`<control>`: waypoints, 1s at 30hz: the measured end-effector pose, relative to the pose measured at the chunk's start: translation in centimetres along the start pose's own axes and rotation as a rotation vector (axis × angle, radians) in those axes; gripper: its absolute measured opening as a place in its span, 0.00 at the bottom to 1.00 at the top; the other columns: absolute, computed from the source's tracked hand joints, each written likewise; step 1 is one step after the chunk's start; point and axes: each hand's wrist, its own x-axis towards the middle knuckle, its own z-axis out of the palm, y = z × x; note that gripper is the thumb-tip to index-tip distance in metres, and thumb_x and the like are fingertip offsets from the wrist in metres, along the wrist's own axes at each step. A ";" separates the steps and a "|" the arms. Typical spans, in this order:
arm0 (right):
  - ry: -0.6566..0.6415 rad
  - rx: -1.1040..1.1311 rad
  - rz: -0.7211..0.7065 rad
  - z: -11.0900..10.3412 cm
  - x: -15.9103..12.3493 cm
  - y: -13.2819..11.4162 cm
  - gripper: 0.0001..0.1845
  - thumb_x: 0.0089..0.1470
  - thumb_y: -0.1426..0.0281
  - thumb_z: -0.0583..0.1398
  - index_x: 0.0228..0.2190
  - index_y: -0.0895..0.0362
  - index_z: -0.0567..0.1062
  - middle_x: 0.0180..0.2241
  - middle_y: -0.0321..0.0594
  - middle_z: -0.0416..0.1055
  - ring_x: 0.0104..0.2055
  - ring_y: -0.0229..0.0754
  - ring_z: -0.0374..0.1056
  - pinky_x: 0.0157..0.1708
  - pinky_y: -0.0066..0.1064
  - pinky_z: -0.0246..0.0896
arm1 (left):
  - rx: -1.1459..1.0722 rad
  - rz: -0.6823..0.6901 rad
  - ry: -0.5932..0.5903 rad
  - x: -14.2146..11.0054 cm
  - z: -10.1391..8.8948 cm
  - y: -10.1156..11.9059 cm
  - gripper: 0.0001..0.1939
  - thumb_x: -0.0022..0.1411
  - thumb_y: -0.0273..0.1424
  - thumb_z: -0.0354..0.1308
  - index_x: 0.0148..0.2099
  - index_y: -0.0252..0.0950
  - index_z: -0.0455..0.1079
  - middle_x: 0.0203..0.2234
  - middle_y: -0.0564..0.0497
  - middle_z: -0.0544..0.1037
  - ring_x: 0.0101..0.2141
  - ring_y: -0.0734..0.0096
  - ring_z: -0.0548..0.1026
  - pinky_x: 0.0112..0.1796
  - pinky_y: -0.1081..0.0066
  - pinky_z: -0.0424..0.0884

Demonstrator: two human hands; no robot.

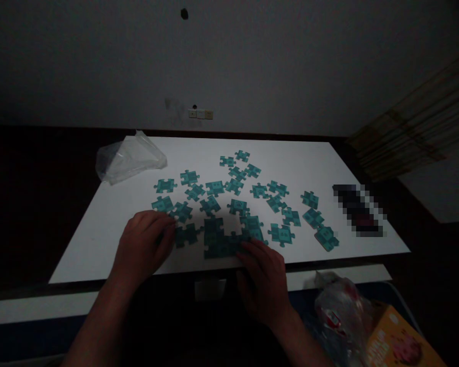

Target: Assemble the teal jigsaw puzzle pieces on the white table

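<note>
Several teal jigsaw pieces (pixel 233 186) lie scattered on a white board (pixel 309 163). A small joined cluster of pieces (pixel 218 239) sits near the board's front edge. My left hand (pixel 143 244) rests flat on the board, fingertips touching a loose piece (pixel 187 234) just left of the cluster. My right hand (pixel 263 280) lies over the front edge, its fingertips on the cluster's lower right part. Neither hand lifts anything.
A crumpled clear plastic bag (pixel 128 158) lies at the board's back left corner. A dark blurred object (pixel 357 209) sits at the right edge. An orange box (pixel 400 341) and a plastic wrapper (pixel 338 306) are at lower right. The room is dim.
</note>
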 end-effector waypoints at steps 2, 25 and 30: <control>0.056 0.000 0.003 -1.1 0.6 1.0 0.19 0.70 0.73 0.63 0.58 0.47 0.82 0.55 0.46 0.88 0.62 0.61 0.82 0.57 0.56 0.74 | -0.003 0.010 0.005 0.0 -0.1 0.0 0.14 0.81 0.41 0.57 0.48 0.46 0.84 0.45 0.45 0.90 0.50 0.44 0.85 0.51 0.45 0.79; 0.139 0.101 0.107 -4.5 5.1 9.9 0.30 0.77 0.70 0.62 0.23 0.48 0.56 0.20 0.29 0.56 0.22 0.38 0.56 0.26 0.38 0.49 | -0.001 0.148 0.074 -1.7 0.8 3.0 0.08 0.80 0.35 0.61 0.51 0.48 0.83 0.46 0.44 0.90 0.47 0.45 0.88 0.47 0.45 0.84; 0.127 0.090 0.132 -4.2 5.4 10.0 0.30 0.76 0.69 0.62 0.23 0.48 0.58 0.20 0.29 0.57 0.21 0.38 0.57 0.25 0.38 0.50 | -0.006 0.170 0.096 -1.5 0.6 3.2 0.06 0.79 0.33 0.63 0.49 0.46 0.82 0.45 0.46 0.89 0.46 0.48 0.87 0.46 0.48 0.83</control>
